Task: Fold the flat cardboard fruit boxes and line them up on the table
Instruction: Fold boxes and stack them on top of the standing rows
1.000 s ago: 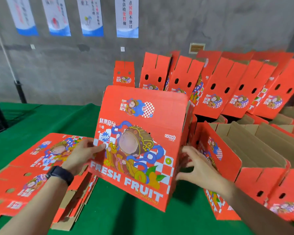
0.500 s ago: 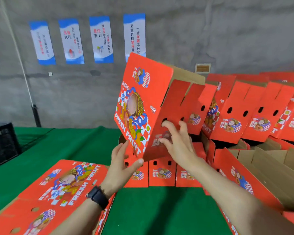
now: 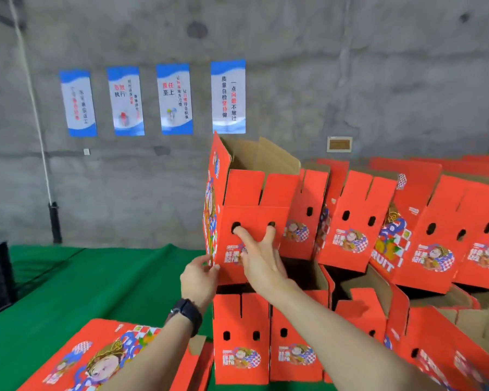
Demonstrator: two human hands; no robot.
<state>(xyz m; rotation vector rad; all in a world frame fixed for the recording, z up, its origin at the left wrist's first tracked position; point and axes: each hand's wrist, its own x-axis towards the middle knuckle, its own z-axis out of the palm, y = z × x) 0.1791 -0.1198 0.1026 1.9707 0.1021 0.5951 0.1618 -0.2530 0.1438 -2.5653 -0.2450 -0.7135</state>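
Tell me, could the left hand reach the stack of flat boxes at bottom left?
Probably yes: the stack of flat boxes lies just below its forearm, nothing between. But the left hand pinches the lower corner of the folded box, so it must let go first.

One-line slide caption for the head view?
Left hand pinches, right hand steadies a folded red cardboard fruit box above the lower row of boxes.
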